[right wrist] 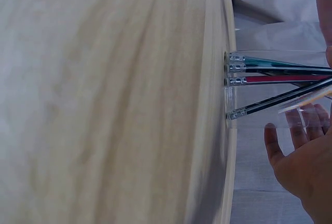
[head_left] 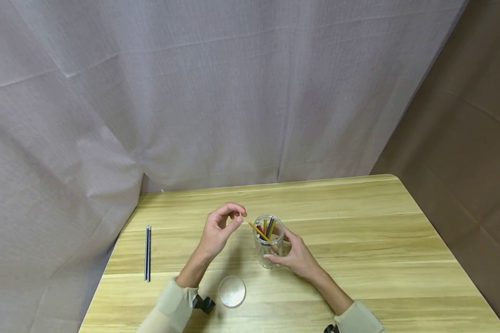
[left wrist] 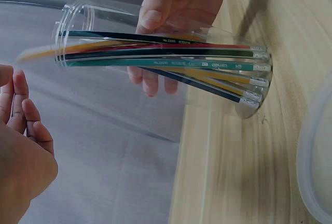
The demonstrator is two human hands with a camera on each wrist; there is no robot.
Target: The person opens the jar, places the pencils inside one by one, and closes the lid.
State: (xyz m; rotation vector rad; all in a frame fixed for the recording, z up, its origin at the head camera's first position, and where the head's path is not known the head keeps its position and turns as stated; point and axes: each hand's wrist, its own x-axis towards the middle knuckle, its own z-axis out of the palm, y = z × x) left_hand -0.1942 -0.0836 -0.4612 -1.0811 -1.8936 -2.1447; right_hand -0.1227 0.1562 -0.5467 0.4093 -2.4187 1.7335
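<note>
A clear jar (head_left: 263, 253) stands on the wooden table, holding several pencils (left wrist: 207, 64) in teal, black, red and yellow. Their ferruled eraser ends (right wrist: 237, 81) point down at its base. My right hand (head_left: 298, 256) grips the jar's side, thumb on the near side and fingers round the back. One yellow pencil (head_left: 258, 230) leans out over the left of the rim. Just beyond its tip is my left hand (head_left: 218, 231), with bent fingers, a gap between thumb and forefinger, and nothing visible held.
A round translucent lid (head_left: 232, 291) lies on the table (head_left: 358, 259) nearer me, left of the jar. Two dark pencils (head_left: 147, 253) lie side by side at the far left. Grey curtain (head_left: 233, 92) hangs behind the table's back edge.
</note>
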